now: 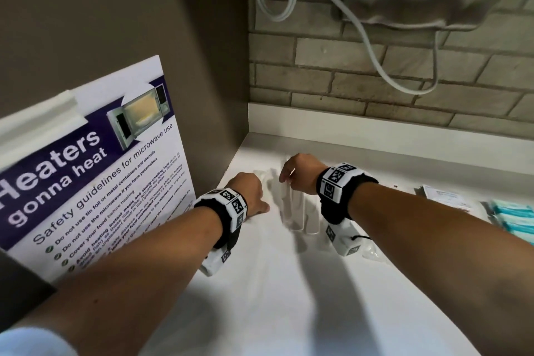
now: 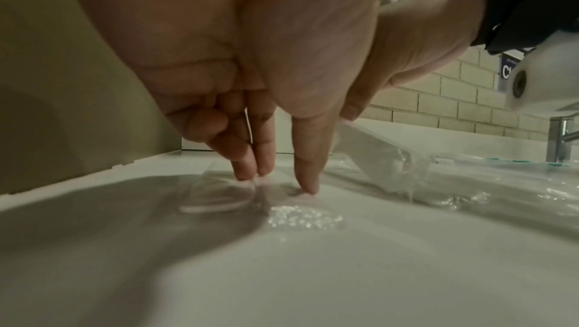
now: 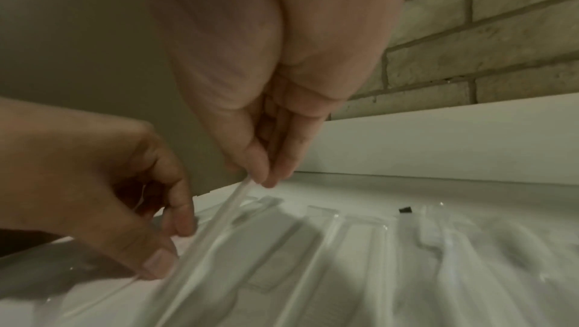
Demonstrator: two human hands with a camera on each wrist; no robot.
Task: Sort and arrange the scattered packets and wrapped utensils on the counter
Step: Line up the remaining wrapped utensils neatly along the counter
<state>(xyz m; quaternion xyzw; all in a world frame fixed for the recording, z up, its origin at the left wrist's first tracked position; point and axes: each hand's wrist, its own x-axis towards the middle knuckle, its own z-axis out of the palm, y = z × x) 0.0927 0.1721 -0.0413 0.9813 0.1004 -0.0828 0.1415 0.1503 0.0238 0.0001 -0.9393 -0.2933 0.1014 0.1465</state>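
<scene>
Pinching wrapped utensil, right hand

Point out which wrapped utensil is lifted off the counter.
The wrapped utensil at the left end of the row: the right hand pinches its far tip, raising it, while the others lie flat.

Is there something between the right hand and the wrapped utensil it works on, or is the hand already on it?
Nothing visible stands between them. The right hand already pinches the raised end of a wrapped utensil, and the left hand touches the same wrapper lower down. The other wrapped utensils lie beside it on the counter.
</scene>
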